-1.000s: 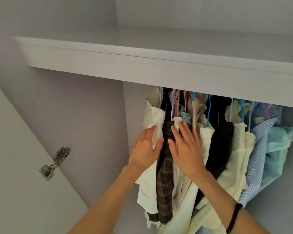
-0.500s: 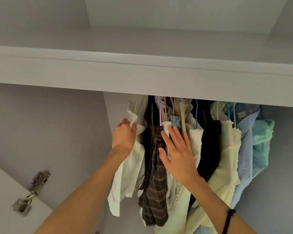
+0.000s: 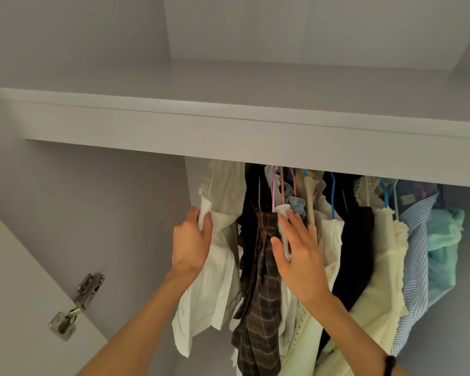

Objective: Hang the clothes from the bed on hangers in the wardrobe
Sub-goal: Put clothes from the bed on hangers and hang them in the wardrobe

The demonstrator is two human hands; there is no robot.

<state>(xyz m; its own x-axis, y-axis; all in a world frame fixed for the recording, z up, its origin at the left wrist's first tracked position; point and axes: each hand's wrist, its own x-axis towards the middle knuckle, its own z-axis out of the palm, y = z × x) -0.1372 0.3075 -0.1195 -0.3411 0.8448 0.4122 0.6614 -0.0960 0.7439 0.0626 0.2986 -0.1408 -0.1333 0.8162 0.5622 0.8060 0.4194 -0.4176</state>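
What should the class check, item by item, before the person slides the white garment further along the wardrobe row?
1. Left hand grips the white garment: ok.
2. Right hand lies flat against the hanging clothes, fingers straight: ok.
3. Plaid garment hangs free between the hands: ok.
4. White garment's hanger hooked on the rail: cannot tell, the shelf front hides it.
5. Room to the left of the row, towards the wardrobe wall: ok.
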